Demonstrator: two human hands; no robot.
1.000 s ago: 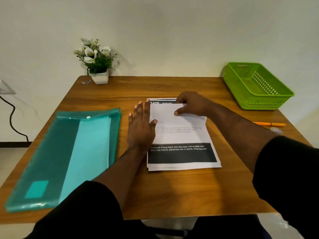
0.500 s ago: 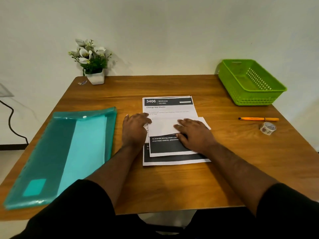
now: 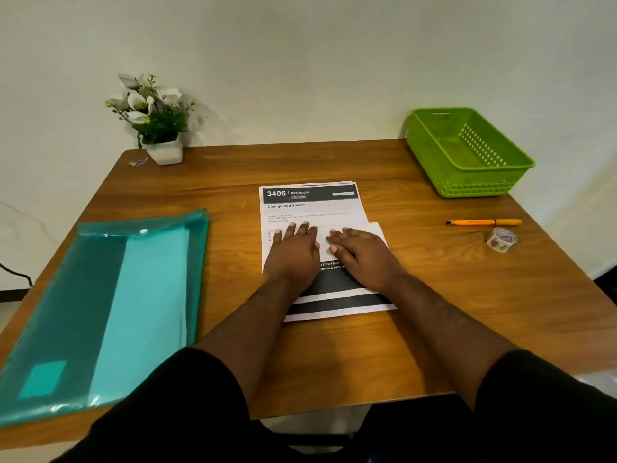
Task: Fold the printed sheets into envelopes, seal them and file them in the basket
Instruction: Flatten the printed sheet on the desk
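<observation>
Both palms flat, fingers straight: left hand (image 3: 293, 253) and right hand (image 3: 362, 259) side by side, pressing folded sheet (image 3: 375, 230) atop stack (image 3: 310, 208) mid-table, likely to set the crease. Basket (image 3: 430, 162) well apart, far right corner, awaiting filing. Tape (image 3: 501, 239), pen (image 3: 484, 222) near for sealing.

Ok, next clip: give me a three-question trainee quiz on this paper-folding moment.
1. True or false: the green basket already holds an envelope.
2. What do the left hand and right hand press on? A) teal folder B) folded sheet C) tape roll
3. Fill in: the orange pen lies just beyond the ____ roll.

Key: 1 false, nothing shows inside it. 2 B, the folded sheet atop the printed stack. 3 tape.
</observation>
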